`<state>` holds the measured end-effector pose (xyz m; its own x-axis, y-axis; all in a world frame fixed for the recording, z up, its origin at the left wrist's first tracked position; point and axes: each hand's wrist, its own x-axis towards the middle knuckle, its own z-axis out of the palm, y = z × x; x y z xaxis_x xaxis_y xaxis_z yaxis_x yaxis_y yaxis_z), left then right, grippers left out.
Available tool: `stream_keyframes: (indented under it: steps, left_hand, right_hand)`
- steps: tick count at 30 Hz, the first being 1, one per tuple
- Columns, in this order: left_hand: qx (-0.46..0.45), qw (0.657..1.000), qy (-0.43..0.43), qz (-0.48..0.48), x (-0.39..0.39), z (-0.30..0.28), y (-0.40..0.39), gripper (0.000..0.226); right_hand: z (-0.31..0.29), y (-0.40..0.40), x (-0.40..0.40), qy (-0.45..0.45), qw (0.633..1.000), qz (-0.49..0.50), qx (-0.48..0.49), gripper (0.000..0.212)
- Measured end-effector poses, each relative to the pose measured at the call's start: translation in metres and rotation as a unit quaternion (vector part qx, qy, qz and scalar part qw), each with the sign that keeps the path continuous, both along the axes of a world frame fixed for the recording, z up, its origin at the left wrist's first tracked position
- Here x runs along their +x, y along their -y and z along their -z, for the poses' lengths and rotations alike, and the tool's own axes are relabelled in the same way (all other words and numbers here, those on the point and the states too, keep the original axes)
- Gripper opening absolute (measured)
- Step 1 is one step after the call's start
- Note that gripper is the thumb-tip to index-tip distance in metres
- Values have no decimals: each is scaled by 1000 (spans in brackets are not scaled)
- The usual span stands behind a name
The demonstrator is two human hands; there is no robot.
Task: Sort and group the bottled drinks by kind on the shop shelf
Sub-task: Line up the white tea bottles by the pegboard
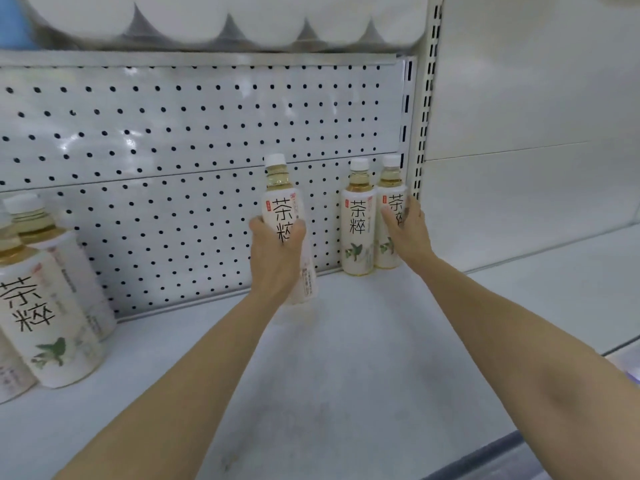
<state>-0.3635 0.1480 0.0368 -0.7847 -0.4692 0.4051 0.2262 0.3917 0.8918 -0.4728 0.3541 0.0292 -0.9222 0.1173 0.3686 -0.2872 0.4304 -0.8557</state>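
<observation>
My left hand (277,251) grips a white-labelled tea bottle (282,199) with a white cap, upright, just above the white shelf (346,358) near the pegboard. Two more bottles of the same tea stand at the back right corner. My right hand (407,233) has its fingers wrapped around the rightmost one (393,188); the other (358,220) stands touching it on the left. At the far left stand more bottles of the same tea (45,306), partly cut off by the frame edge.
A white pegboard (173,150) backs the shelf. A slotted upright post (427,98) ends the bay at the right, with another white shelf (571,282) beyond it. White rounded packs (207,15) sit on the shelf above.
</observation>
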Motion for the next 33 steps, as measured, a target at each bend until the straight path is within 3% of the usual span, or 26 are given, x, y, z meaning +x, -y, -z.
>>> stream_keyframes:
  steps: [2,7,10,13,18,22,28,33]
  left_hand:
    - [-16,1000,-13,-9,14,1,11,38]
    - [-8,999,-19,-31,46,4,29,42]
    - [9,999,-18,-40,64,6,38,44]
    - [10,999,-33,-41,85,4,48,48]
    - [-25,998,-56,-23,135,-2,70,47]
    - [-47,995,-88,-22,181,-3,101,43]
    - [-21,989,-129,-69,243,2,174,46]
    - [-3,992,-84,-97,270,10,240,58]
  right_hand:
    - [6,5,-12,-20,999,-16,-38,69]
    - [6,14,-4,-55,997,1,-63,26]
    - [9,17,7,-57,995,35,-73,41]
    - [12,19,27,-50,992,69,-94,39]
    - [6,42,88,-74,989,74,-106,53]
    - [5,84,147,-72,990,22,-122,52]
    - [8,178,239,-84,984,-99,-121,31]
    - [11,264,295,-55,972,-181,-138,37]
